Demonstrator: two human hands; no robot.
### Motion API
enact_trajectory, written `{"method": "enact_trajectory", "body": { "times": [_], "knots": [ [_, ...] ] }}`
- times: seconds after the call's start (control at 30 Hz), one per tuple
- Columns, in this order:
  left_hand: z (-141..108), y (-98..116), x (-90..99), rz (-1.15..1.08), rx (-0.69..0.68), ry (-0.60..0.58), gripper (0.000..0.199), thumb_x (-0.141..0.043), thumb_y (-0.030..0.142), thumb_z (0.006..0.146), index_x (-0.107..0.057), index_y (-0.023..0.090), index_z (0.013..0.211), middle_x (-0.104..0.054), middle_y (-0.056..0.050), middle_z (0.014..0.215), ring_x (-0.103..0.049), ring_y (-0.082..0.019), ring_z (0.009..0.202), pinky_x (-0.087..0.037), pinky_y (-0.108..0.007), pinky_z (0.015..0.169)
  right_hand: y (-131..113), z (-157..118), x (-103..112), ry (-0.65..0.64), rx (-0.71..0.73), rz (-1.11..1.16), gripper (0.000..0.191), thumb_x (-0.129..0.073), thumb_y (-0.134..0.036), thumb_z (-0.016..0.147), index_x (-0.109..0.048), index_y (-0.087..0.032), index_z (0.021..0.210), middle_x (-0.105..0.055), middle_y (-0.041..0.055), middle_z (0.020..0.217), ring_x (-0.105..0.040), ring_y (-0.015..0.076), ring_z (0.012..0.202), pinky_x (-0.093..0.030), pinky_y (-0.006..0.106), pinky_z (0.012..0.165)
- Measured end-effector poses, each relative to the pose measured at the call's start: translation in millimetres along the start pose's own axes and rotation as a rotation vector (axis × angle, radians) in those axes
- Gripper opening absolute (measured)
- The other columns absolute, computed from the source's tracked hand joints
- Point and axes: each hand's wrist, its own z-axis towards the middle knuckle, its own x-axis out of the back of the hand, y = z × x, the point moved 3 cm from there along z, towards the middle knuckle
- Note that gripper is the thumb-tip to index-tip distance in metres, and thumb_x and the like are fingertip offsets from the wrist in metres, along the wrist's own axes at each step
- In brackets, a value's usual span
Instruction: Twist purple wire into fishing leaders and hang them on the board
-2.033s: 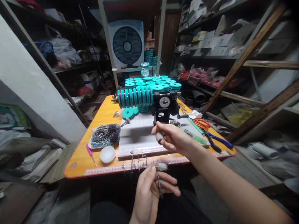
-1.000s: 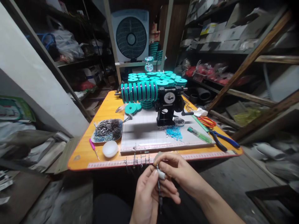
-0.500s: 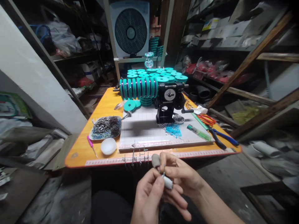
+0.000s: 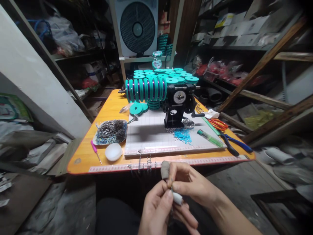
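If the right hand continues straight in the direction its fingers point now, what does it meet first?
The right hand points left and slightly down, so it would first meet the left hand, whose fingertips already pinch the same small piece. Depth looks close, though it is hard to judge.

The person is wearing no sleeves: both forearms are showing bare. The left hand [image 4: 160, 209] is wearing a pale fingertip cover [image 4: 177, 198] on the index finger, and the right hand [image 4: 189, 184] is wearing a grey one [image 4: 165, 169] on its thumb. Dark trousers [image 4: 114, 218] are covering the lap at 6 o'clock.
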Motion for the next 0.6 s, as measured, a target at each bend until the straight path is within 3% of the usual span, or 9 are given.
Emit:
{"method": "enact_trajectory", "body": {
  "times": [0.13,0.3,0.47,0.6],
  "knots": [
    [5,-4,3.4,0.015,-0.023,0.055,0.036,-0.054,0.046,0.092,-0.061,0.012,0.085,-0.074,-0.006,0.064,-0.068,-0.015,0.048,-0.051,-0.021,0.047,1,-4,4,0.06,-0.034,-0.098,0.011,-0.072,-0.026,0.084,-0.07,-0.015,0.088,-0.062,0.0005,0.075,-0.058,0.0063,0.054,-0.045,0.015,0.047],
    [18,-17,15.8,0.008,-0.051,0.208,0.032,-0.056,0.041,0.092,-0.059,0.012,0.078,-0.072,-0.008,0.068,-0.063,-0.012,0.047,-0.048,-0.022,0.05,3,-13,21,0.348,-0.064,-0.318,0.029,-0.07,-0.039,0.085,-0.068,-0.018,0.105,-0.06,-0.002,0.071,-0.053,0.0044,0.046,-0.042,0.016,0.043],
    [27,-40,39.5,-0.072,0.014,0.385,0.028,-0.059,0.036,0.09,-0.066,0.009,0.093,-0.073,-0.011,0.083,-0.066,-0.014,0.058,-0.05,-0.029,0.062,7,-33,35,0.515,-0.014,-0.343,0.038,-0.071,-0.047,0.081,-0.066,-0.018,0.104,-0.055,-0.0013,0.07,-0.047,0.0072,0.048,-0.041,0.017,0.035],
    [23,-59,63.6,-0.061,0.063,0.461,0.03,-0.068,0.036,0.083,-0.068,0.008,0.094,-0.075,-0.016,0.095,-0.068,-0.018,0.063,-0.053,-0.035,0.068,-3,-51,44,0.596,0.03,-0.454,0.041,-0.069,-0.049,0.082,-0.063,-0.019,0.109,-0.06,0.0014,0.072,-0.047,0.0076,0.044,-0.042,0.02,0.034]
  ]
}}
